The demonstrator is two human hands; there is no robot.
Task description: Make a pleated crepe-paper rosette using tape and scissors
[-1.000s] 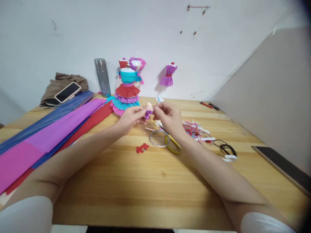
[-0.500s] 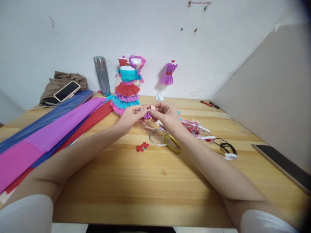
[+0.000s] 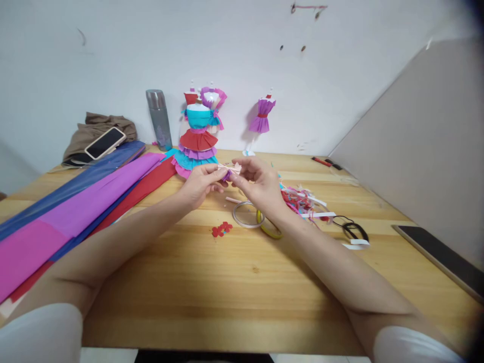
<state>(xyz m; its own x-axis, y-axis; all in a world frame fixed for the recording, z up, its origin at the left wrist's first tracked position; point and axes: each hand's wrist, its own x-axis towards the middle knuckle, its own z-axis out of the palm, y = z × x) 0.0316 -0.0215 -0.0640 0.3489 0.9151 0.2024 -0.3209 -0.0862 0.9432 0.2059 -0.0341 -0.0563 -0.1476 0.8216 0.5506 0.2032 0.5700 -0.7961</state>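
Near the middle of the frame, just above the worktop (image 3: 242, 282), the left hand (image 3: 200, 182) and the right hand (image 3: 257, 184) meet, both pinching a small purple-and-pink paper piece (image 3: 228, 173) between thumb and fingertips. Below them lie a tape ring (image 3: 245, 216), yellow scissors (image 3: 269, 228) and a red paper flower (image 3: 221, 230). Coloured paper sheets (image 3: 75, 201) stretch across the left. A dressed mannequin (image 3: 197, 136) and a steel flask (image 3: 158, 120) stand in the upper centre, by the wall.

Tape ring (image 3: 245, 214) lies on the table (image 3: 242, 282), paper sheets (image 3: 75, 201) left, tablet (image 3: 442, 259) right.
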